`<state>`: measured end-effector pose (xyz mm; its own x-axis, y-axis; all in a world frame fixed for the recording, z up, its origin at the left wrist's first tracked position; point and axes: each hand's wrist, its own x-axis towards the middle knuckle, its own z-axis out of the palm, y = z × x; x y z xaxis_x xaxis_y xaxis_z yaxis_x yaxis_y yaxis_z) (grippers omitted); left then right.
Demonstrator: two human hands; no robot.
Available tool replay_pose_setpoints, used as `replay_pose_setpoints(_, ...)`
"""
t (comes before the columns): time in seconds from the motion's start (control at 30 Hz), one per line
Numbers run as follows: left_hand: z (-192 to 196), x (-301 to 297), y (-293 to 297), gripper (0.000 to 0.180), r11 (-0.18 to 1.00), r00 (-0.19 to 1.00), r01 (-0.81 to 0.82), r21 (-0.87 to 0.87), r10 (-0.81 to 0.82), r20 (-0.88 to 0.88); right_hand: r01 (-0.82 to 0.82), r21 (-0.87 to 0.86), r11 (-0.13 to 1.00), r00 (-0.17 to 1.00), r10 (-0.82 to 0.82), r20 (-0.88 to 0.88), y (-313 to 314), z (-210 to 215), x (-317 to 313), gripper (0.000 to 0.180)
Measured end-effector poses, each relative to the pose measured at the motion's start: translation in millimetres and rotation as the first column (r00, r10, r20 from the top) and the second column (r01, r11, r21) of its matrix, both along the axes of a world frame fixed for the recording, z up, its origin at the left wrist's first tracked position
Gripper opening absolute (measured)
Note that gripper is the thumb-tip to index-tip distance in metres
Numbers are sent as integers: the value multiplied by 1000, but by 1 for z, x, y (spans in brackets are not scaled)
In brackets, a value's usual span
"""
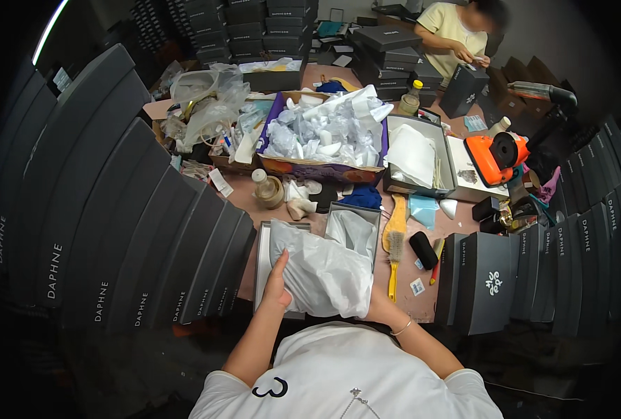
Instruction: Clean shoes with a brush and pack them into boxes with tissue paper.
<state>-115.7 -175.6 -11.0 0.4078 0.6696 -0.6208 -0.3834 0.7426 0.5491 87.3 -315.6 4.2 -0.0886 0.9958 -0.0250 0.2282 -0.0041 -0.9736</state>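
A bundle in thin, crinkled white wrapping (324, 272) lies across both my hands, above an open grey shoebox (262, 262). What the wrapping covers cannot be made out. My left hand (277, 283) grips its left end, thumb up along the side and the other fingers mostly hidden. At the lower right end, my right hand (382, 306) holds it from beneath, fingers hidden by the wrapping. Behind the bundle, white tissue paper (351, 229) fills the other grey box part (376, 218).
Tall stacks of dark shoeboxes (125, 230) flank me on the left, with more dark boxes (488, 279) at right. A yellow-handled brush (393, 262), a glass bottle (267, 190) and a purple carton (310, 167) of wrappings stand around. Across the table, another person (450, 35) handles something small.
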Motion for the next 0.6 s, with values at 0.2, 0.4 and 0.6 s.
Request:
replay_pose_setpoints(0.2,0,1,-6,62,997,994,76,-36,-72,87,-113,-187,976,990,93,-110,-10,-14,-6,59)
replay_pose_setpoints(0.4,-10,-58,-11,36,677,701,711,189,-667,-250,16,-355,935,966,-107,-237,-22,17,29,48)
replay_pose_setpoints(0.6,7,-36,0,28,907,924,356,222,-378,61,79,-318,945,934,-182,-308,-31,26,48,64)
